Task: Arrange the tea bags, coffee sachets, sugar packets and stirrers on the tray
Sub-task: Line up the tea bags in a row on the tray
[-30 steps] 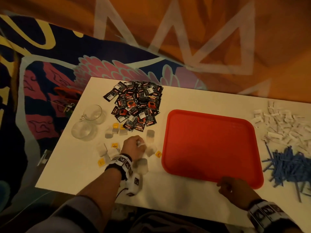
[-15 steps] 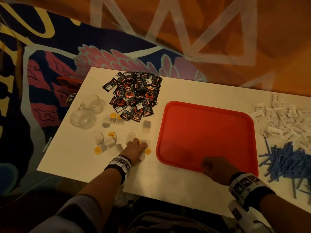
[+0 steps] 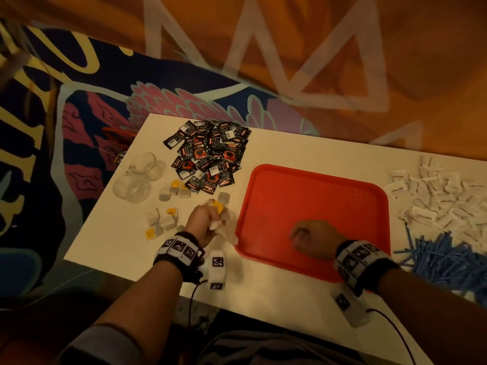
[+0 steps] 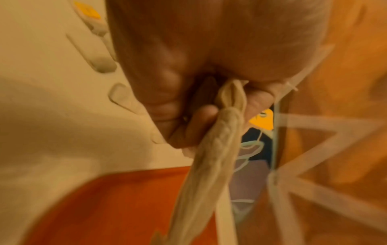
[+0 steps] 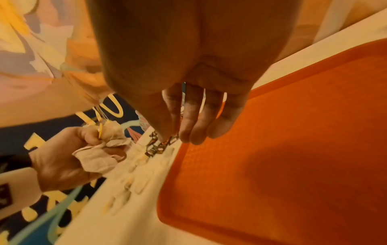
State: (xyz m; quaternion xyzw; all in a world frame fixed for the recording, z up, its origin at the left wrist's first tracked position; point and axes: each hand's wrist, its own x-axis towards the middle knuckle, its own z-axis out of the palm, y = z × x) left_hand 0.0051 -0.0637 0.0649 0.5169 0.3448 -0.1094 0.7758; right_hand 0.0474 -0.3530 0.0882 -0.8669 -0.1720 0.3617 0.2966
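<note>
The task looks barely begun: the red tray (image 3: 316, 191), right of centre in the head view, has nothing on its surface apart from the right hand (image 3: 313, 239), which hovers or rests over its lower part. From the right wrist view that hand's fingers hang loosely bent and hold nothing. The left hand (image 3: 204, 222), just left of the tray's lower left corner, is closed in a fist around a bunch of tea bags (image 3: 220, 219), their crumpled paper and a yellow tag sticking out between the fingers; the left wrist view shows one bag dangling from the grip above the tray's edge. So the first handful seems to be on its way to the tray, not yet set down. Everything else is left to do. More loose tea bags (image 3: 163, 219) lie on the white table (image 3: 110, 233) to the left of the fist and further up. The coffee sachets (image 3: 210, 156) form a dark heap at upper centre, just beyond the tray's upper left corner. The sugar packets (image 3: 442, 198) are scattered at the right edge of the frame, and the blue stirrers (image 3: 445, 256) lie in a pile below them. Two clear glass cups (image 3: 137, 175) stand left of the sachets.
</note>
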